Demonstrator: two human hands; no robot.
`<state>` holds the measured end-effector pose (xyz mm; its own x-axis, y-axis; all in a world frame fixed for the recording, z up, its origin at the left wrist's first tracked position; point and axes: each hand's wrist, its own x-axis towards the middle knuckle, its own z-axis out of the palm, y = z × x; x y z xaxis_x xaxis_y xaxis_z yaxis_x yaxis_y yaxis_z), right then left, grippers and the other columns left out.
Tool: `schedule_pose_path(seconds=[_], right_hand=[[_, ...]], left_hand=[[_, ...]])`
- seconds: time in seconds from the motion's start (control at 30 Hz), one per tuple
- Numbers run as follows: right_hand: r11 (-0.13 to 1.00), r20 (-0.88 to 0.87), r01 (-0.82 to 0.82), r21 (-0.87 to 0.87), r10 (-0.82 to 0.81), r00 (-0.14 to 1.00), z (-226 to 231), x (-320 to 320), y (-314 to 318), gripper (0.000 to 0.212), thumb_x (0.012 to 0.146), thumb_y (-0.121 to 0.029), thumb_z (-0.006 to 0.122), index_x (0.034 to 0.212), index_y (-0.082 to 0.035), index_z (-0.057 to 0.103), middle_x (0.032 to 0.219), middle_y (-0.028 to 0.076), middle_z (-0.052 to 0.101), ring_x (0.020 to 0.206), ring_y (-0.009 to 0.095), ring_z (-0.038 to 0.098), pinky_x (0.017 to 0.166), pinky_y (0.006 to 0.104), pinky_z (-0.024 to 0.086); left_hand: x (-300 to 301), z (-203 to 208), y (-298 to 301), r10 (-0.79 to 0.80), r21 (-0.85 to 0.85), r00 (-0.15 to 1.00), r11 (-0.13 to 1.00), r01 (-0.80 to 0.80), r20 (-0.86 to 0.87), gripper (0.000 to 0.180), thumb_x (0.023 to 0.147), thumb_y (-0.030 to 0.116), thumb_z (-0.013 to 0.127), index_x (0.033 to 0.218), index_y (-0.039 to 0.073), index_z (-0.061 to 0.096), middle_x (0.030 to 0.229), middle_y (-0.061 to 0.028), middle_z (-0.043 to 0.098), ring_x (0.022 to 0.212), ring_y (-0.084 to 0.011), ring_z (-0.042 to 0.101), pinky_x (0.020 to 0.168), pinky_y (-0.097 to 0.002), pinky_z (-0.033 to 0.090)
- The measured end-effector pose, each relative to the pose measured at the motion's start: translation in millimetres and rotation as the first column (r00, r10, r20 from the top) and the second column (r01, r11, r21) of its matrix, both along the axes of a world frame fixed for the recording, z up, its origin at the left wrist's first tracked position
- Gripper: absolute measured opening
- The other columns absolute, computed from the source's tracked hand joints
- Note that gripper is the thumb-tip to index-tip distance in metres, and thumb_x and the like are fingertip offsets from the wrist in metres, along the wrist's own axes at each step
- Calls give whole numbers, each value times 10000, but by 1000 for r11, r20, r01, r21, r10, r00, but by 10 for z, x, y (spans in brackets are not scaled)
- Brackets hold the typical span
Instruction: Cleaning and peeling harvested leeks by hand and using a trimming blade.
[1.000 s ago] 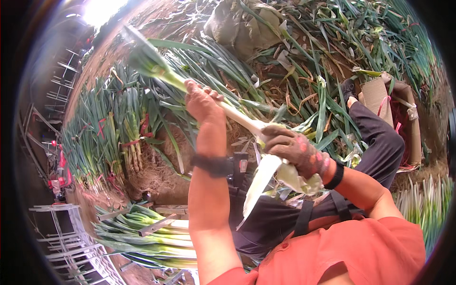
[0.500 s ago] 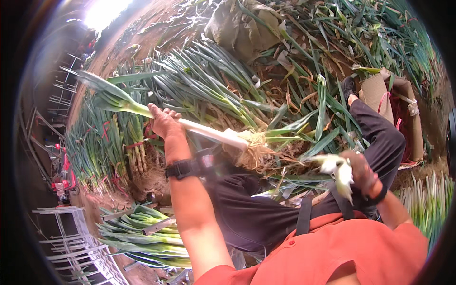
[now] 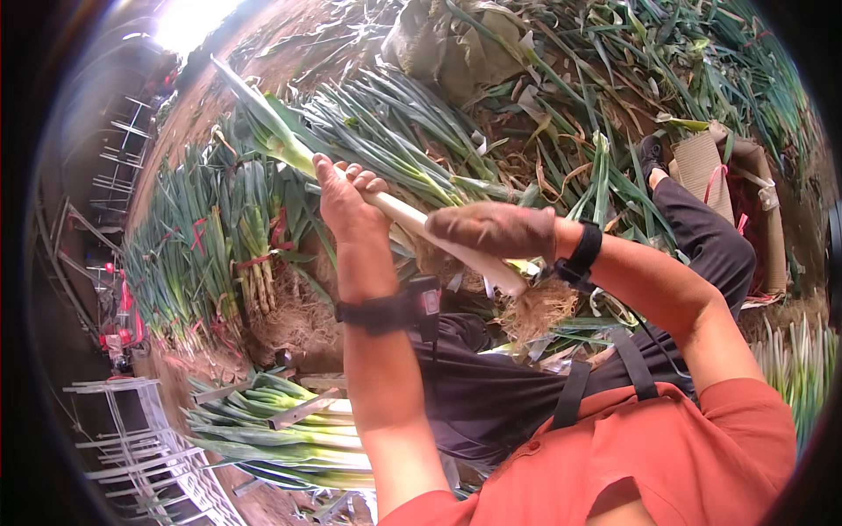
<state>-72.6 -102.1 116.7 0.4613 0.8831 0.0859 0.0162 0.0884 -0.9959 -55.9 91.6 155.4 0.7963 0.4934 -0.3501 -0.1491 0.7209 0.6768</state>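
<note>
A long green onion [image 3: 412,217] slants from upper left to lower right, with a white stalk, green leaves and a tangle of brown roots. My left hand [image 3: 353,195] is closed around its upper stalk, just below the leaves. My right hand [image 3: 491,230], in a brownish glove and slightly blurred, lies across the lower stalk above the roots, fingers closed on it. The undersides of its fingers are hidden. Behind my hands lies a pile of unbundled green onions [image 3: 395,131].
Upright bundles tied with red strips [image 3: 250,254] stand at left. Near my left arm, cleaned onions [image 3: 307,438] lie on a metal rack. An open cardboard box [image 3: 761,215] sits right of my leg, and a filled sack [image 3: 447,48] rests at the back. Loose leaves cover the ground.
My right hand has come left onto the lower stalk; the pale peeled skin it held is gone from it. My left hand has shifted right and up, and the onion now tilts more steeply.
</note>
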Motion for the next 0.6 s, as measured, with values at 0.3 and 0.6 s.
schedule_pose_path(seconds=[0.3,0.6], right_hand=[[930,20,186,-316,-189,982,-116,-659,-737,424,947,-345,407,843,26,585,671,10,507,633,118,464,631,273,420],[423,643,602,-677,-59,764,-593,-510,-1599,538,815,-432,564,1101,24,545,1046,217,593,978,359,566,837,407,443]], left_hand=[[0,-103,498,123,-73,992,990,-124,-20,354,902,404,502,745,106,393,567,24,357,426,-78,353,356,-202,310],[-47,-7,749,290,-50,955,956,-287,56,382,867,375,571,644,125,386,524,32,374,377,-82,342,335,-206,318]])
